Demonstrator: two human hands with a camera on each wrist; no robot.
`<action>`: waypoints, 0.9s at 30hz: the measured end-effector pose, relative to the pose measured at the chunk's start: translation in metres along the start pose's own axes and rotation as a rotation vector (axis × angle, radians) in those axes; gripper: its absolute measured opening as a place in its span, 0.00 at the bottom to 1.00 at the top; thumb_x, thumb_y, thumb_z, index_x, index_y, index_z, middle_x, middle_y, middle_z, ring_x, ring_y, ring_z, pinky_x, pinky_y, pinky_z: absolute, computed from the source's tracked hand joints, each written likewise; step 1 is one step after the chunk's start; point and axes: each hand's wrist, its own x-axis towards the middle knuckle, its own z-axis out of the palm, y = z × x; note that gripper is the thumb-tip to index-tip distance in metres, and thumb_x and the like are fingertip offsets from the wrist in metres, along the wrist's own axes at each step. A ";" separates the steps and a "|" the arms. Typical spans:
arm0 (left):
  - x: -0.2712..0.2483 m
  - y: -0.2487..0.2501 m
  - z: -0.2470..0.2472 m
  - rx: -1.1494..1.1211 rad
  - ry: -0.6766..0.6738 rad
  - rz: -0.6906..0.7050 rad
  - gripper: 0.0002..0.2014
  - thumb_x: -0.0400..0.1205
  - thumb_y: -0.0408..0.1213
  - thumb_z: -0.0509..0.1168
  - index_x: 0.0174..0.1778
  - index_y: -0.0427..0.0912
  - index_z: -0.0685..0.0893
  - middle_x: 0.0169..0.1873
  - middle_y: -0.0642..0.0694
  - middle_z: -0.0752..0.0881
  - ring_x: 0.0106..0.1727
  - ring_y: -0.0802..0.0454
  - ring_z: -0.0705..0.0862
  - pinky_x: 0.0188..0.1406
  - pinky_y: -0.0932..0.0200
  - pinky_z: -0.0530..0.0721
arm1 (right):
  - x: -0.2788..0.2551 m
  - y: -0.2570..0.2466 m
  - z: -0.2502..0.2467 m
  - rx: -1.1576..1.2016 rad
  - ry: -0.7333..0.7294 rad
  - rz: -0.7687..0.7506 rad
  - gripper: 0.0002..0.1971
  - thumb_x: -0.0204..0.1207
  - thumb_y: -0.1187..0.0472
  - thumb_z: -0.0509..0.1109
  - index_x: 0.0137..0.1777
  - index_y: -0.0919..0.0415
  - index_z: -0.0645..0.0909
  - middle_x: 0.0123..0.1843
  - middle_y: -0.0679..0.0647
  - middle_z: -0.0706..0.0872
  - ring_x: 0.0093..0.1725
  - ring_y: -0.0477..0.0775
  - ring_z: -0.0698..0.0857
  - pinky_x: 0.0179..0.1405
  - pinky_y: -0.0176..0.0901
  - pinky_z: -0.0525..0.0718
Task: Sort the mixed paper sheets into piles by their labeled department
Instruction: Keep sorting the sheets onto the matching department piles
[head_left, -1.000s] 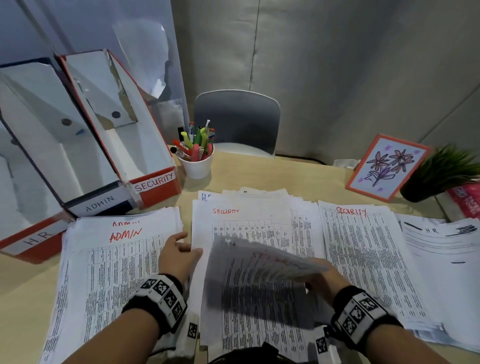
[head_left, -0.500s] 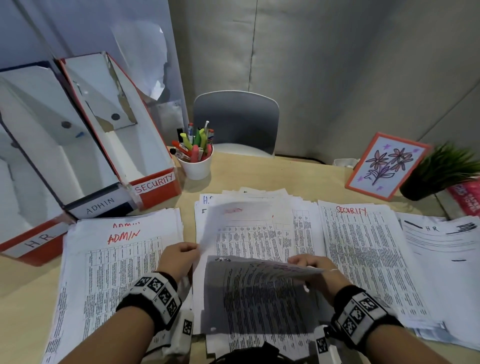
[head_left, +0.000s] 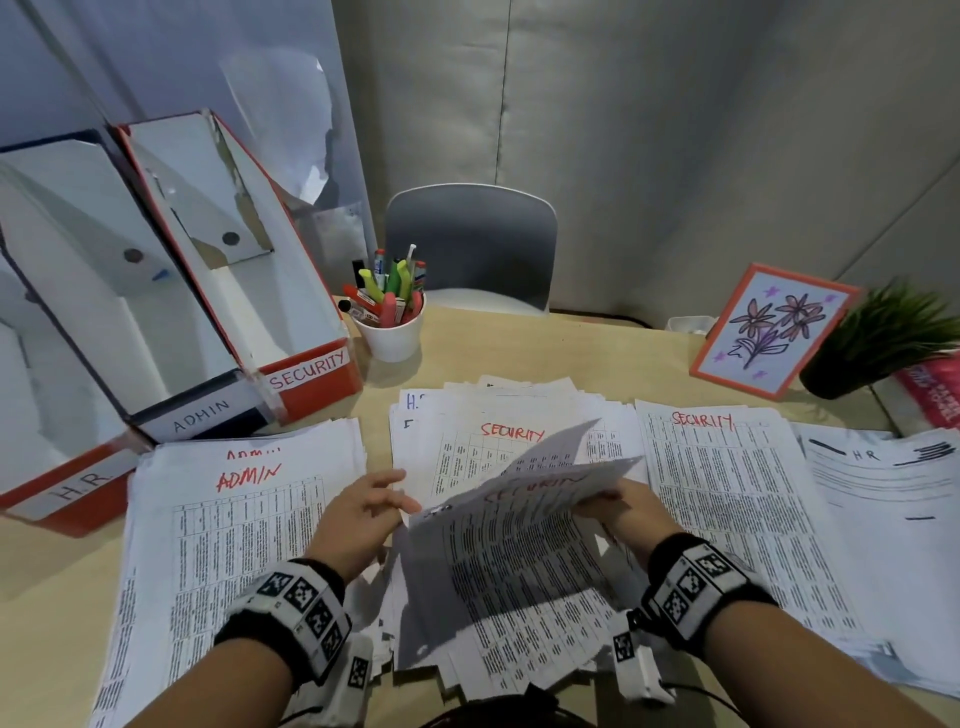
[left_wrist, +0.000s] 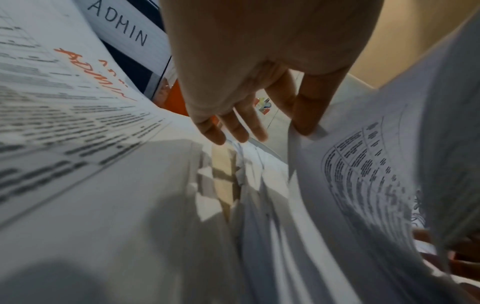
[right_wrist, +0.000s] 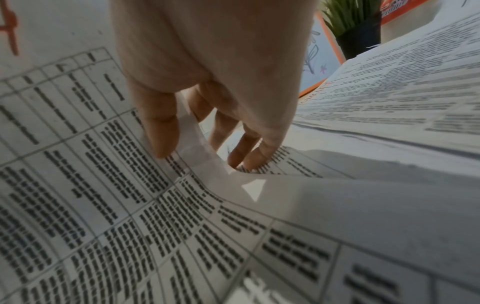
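Right hand (head_left: 618, 512): You are pinching the right edge of a lifted sheet (head_left: 519, 545) marked SECURITY in red, thumb on one face and fingers behind it.
Left hand (head_left: 358, 519): You are holding it with fingers relaxed and spread, fingertips (left_wrist: 306, 127) touching the left edge of the raised paper.
Lifted sheet: It is bowing upward over the mixed pile (head_left: 498, 436) at the desk's centre, covering most of that pile's near half.
Sorted piles: An ADMIN pile (head_left: 234, 519) is lying at 9 o'clock from the mixed pile, a SECURITY pile (head_left: 727, 493) at 3 o'clock, and an HR pile (head_left: 893, 499) further right, its left edge overlapping the SECURITY pile.
Surroundings: File boxes labelled SECURITY (head_left: 291, 332), ADMIN (head_left: 171, 364) and H.R. (head_left: 57, 478) are standing at 10 o'clock; a white cup of pens (head_left: 389, 322) is sitting at 12 o'clock with a grey chair (head_left: 472, 244) behind it; a flower card (head_left: 774, 327) and a potted plant (head_left: 883, 338) are standing at 2 o'clock.
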 end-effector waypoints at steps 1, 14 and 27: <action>0.000 -0.001 0.001 -0.023 0.010 -0.010 0.22 0.77 0.20 0.62 0.29 0.52 0.91 0.54 0.56 0.88 0.51 0.54 0.85 0.28 0.76 0.80 | 0.001 -0.002 0.002 0.003 -0.002 0.005 0.13 0.71 0.76 0.72 0.51 0.62 0.86 0.49 0.55 0.91 0.55 0.56 0.86 0.46 0.39 0.82; -0.007 0.023 0.022 -0.313 -0.173 -0.265 0.24 0.84 0.60 0.52 0.53 0.46 0.85 0.36 0.53 0.87 0.37 0.58 0.85 0.37 0.63 0.80 | -0.010 -0.018 0.018 -0.083 0.183 -0.144 0.12 0.79 0.67 0.65 0.60 0.57 0.74 0.50 0.55 0.85 0.44 0.53 0.84 0.31 0.35 0.80; -0.014 0.090 0.017 -0.196 0.276 0.376 0.12 0.81 0.47 0.66 0.52 0.42 0.83 0.44 0.48 0.90 0.47 0.53 0.88 0.50 0.55 0.87 | -0.061 -0.080 0.028 0.195 0.247 -0.738 0.14 0.82 0.73 0.60 0.54 0.50 0.73 0.49 0.43 0.85 0.48 0.37 0.84 0.47 0.33 0.83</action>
